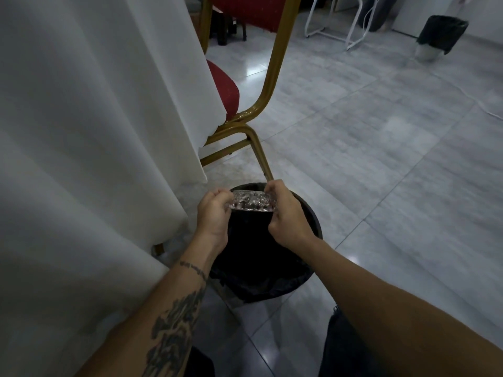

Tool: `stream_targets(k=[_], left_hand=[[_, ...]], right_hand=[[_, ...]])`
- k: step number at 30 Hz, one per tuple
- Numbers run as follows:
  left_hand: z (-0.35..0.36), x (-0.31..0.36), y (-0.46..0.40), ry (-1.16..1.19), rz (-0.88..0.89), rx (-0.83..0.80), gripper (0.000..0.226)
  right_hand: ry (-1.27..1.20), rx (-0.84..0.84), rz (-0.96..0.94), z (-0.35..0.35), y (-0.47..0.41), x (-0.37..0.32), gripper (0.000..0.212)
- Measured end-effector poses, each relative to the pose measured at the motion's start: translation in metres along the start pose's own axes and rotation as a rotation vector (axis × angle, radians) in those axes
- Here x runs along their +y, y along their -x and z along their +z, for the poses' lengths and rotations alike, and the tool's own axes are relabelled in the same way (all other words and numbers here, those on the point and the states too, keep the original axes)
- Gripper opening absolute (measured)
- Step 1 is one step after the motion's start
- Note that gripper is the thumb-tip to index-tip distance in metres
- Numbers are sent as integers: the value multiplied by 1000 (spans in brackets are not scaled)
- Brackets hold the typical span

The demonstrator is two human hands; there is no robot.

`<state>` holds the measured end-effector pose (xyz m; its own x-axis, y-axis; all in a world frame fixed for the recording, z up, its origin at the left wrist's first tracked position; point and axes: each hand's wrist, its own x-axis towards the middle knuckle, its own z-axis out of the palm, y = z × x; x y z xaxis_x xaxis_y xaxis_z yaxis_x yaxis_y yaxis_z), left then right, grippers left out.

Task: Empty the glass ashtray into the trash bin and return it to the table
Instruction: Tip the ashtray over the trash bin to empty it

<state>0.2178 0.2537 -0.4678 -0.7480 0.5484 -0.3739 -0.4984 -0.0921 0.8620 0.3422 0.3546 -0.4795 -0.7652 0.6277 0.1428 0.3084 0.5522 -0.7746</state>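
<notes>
The clear glass ashtray [251, 201] is held tilted over the open mouth of a black trash bin [307, 213] lined with a black bag, on the floor in front of me. My left hand [215, 213] grips the ashtray's left edge and my right hand [285, 213] grips its right edge. Whether anything is left in the ashtray cannot be made out. The table's top is out of view; only its white cloth [95, 131] hangs at the left.
A red-cushioned chair with a gold frame [261, 104] stands just beyond the bin, partly under the cloth. Grey tiled floor [381, 145] stretches to the right. A second bin with a black bag [441, 36] and white metal legs [334, 23] stand at the far back.
</notes>
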Motion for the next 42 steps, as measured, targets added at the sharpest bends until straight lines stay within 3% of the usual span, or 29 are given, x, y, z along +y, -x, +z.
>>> stream_targets(k=[6,14,28,42], left_hand=[[-2,-8,5,-9,17,-24,18],[3,-15,5,106,2,98,28],[6,-19,7,266,38,73,34],[6,-21,14,118,41,68,29]], right_hand=[[174,-21,-175,0,8,14,54],[399,-24,-423,1,19,30,71],[466,26,-524,-8,11,27,66],[419,11,-448,-6,21,31,67]])
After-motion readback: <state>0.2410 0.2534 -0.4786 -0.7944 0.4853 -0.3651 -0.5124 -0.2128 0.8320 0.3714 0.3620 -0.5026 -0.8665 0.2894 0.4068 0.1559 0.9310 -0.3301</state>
